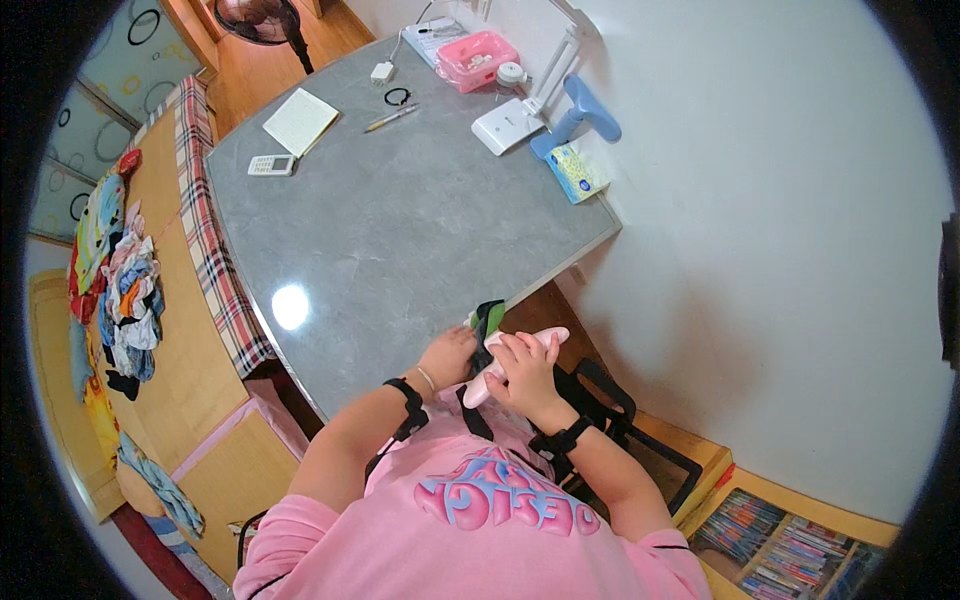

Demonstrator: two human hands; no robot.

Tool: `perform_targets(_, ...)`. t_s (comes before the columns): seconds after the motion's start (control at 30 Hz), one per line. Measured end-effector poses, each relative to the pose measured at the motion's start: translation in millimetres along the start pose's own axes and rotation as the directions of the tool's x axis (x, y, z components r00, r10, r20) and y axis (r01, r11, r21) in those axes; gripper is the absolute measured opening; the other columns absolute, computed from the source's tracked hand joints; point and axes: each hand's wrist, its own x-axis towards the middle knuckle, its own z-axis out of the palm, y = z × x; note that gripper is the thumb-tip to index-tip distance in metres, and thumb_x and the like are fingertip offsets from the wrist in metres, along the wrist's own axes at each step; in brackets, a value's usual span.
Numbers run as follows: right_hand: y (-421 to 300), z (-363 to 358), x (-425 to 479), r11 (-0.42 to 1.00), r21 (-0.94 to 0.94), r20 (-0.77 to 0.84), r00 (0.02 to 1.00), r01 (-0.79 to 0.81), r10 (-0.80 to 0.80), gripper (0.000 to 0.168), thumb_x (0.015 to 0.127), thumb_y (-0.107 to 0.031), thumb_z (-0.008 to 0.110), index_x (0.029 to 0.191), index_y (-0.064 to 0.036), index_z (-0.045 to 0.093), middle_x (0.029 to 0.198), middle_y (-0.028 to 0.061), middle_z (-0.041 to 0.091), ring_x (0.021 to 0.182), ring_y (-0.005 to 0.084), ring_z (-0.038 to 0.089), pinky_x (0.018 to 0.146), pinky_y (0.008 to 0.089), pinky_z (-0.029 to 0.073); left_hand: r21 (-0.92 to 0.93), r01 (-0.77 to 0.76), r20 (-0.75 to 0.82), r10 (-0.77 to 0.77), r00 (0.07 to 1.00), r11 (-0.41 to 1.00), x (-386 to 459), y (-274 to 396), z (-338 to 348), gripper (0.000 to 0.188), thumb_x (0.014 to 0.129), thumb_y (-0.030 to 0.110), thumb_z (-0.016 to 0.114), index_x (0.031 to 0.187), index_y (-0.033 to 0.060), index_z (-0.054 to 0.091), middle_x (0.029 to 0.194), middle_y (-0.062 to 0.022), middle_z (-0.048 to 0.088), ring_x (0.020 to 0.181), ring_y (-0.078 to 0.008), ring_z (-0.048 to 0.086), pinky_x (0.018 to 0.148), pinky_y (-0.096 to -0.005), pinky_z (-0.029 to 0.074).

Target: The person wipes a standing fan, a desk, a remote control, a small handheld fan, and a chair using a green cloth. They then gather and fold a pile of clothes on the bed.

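Note:
My right hand [528, 369] is closed around a glossy pale pink object [480, 388], long and smooth with a short stub; its exact kind cannot be told. My left hand [450, 357] is at the near edge of the grey table [375, 225], its fingertips against a black-and-green item [491, 318] that looks like fabric. Whether those fingers grip it cannot be told. Part of this item is hidden behind the pink object and my hands. A black strap [475, 420] hangs below, in front of my pink shirt.
On the table are a notebook [301, 121], white calculator-like device [271, 166], pen [391, 118], pink basket [477, 61], white desk lamp [507, 126], blue stand [574, 116] and tissue pack [574, 174]. A black chair [660, 457] stands right; clothes [133, 300] lie left.

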Motion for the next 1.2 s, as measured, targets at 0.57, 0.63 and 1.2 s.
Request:
perform_targets(0.57,-9.2,-59.7,96.5,0.713,0.688,-0.043,0.973,-0.137,0.228,0.051,0.080,-0.010,0.069,0.127,-0.001,0.050,0.125,0.0188,0.055,0.115,0.0343,0.057,0.098,0.0401,0.044,-0.745,-0.077,-0.185,-0.094,0.978,0.663,85.8,76.1,-196.8,0.028,0.082,0.005,0.055,0.110,0.0034,0.057,0.093,-0.0133,0.067,0.088,-0.0249,0.064,0.082,-0.0345,0.051)
perform_targets(0.63,-1.4,-63.9,114.3,0.649,0.758,-0.151,0.951,-0.065,0.271,0.043,0.081,-0.003,0.063,0.123,-0.002,0.053,0.121,0.0168,0.058,0.111,0.0333,0.058,0.095,0.0381,0.046,-0.712,0.005,-0.080,-0.088,0.993,0.702,102.7,71.3,-212.2,0.036,0.086,0.001,0.053,0.121,0.0026,0.056,0.107,-0.0081,0.066,0.099,-0.0159,0.060,0.089,-0.0320,0.048)
perform_targets(1.2,141.2,-243.1,416.7,0.800,0.334,-0.775,0.629,0.498,-0.068,0.021,0.083,-0.001,0.056,0.102,0.003,0.061,0.108,0.0213,0.059,0.102,0.0391,0.056,0.091,0.0432,0.046,-0.855,0.073,-0.317,-0.628,0.711,0.514,309.5,60.9,-382.7,0.055,0.097,0.037,0.058,0.135,0.0001,0.044,0.113,-0.0149,0.065,0.097,-0.0204,0.066,0.081,-0.0286,0.050)
